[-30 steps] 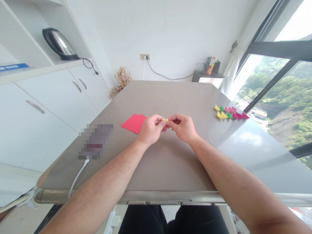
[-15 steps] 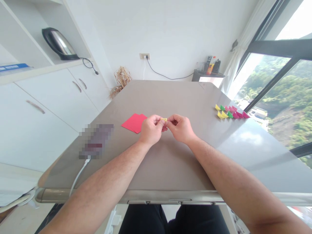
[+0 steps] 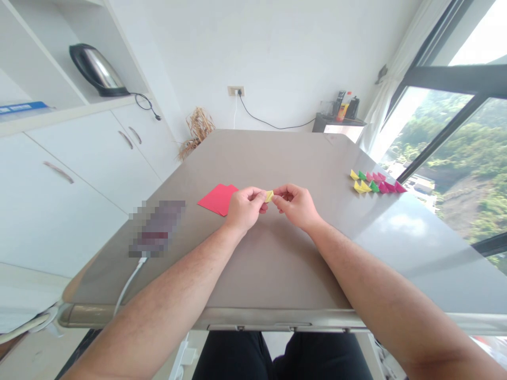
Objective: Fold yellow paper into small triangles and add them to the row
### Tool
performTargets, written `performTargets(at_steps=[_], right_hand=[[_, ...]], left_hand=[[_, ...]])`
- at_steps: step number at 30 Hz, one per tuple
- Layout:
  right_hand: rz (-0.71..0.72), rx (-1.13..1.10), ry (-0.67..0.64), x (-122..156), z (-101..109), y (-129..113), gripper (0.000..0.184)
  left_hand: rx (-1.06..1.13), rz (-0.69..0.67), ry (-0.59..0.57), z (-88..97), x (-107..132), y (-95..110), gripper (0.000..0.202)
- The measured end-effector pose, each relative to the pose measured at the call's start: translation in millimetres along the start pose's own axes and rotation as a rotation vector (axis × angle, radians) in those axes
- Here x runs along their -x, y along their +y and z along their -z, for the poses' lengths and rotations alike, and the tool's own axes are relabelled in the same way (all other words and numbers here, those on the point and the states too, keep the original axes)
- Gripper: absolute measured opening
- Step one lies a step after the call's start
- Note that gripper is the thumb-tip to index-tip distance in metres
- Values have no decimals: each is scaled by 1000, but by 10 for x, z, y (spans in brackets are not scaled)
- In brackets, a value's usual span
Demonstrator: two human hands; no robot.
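Note:
A small piece of folded yellow paper (image 3: pixel 270 196) is pinched between my two hands above the middle of the table. My left hand (image 3: pixel 246 208) grips its left side with thumb and fingers. On the other side, my right hand (image 3: pixel 295 205) has closed its thumb and index finger on the paper's right edge. Red paper sheets (image 3: pixel 217 199) lie flat just left of my left hand, which partly covers them. Far to the right stand several small folded paper boats (image 3: pixel 374 186) in yellow, green and pink, set in two rows.
A blurred-out, phone-like object (image 3: pixel 157 229) with a white cable (image 3: pixel 129 285) lies on the left of the grey table (image 3: pixel 273 153). Beyond the table's right edge is a window (image 3: pixel 451 142). A kettle (image 3: pixel 99 71) sits on the left shelf, and bottles (image 3: pixel 344 108) stand on a low cabinet behind.
The yellow paper has turned so that more of its folded face shows. My right hand has shifted its grip slightly; my left hand stays nearly in place.

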State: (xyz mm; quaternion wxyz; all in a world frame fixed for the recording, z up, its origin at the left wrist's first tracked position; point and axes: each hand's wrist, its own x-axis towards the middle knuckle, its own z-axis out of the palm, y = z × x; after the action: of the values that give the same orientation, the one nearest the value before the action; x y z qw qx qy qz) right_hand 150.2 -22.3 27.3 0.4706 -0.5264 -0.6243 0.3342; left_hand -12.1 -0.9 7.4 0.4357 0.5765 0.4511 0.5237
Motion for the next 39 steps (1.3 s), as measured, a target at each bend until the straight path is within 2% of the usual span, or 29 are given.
performTargets(at_steps=[3,5,11,15,23,28,33,36,39], right_hand=[[121,50,107,2,-31,31,14],[149,89,113,4,-40,45,11],[80,150,101,0,-18,22,10],[38,100,38,-8,8,-6,7],[-14,137,-16,3,17,-49,11],[-1,266,39,-4,-33,-37,12],[34,342,144,-21,-108,8,16],[32,314,136,-15,-100,1,14],[27,243,117,1,-58,-32,11]], left_hand=[[-120,-85,2,9,9,-7,25],[-165,-132,-10,17,16,-6,23],[-251,-93,-53,33,21,-11,19],[-348,-154,-38,39,47,32,17],[-326,-193,-36,0,93,77,23],[-376,-197,-11,-46,134,63,24],[-235,-145,-30,-86,143,12,29],[-187,-98,-46,-91,130,15,28],[-266,-140,-40,-76,130,46,27]])
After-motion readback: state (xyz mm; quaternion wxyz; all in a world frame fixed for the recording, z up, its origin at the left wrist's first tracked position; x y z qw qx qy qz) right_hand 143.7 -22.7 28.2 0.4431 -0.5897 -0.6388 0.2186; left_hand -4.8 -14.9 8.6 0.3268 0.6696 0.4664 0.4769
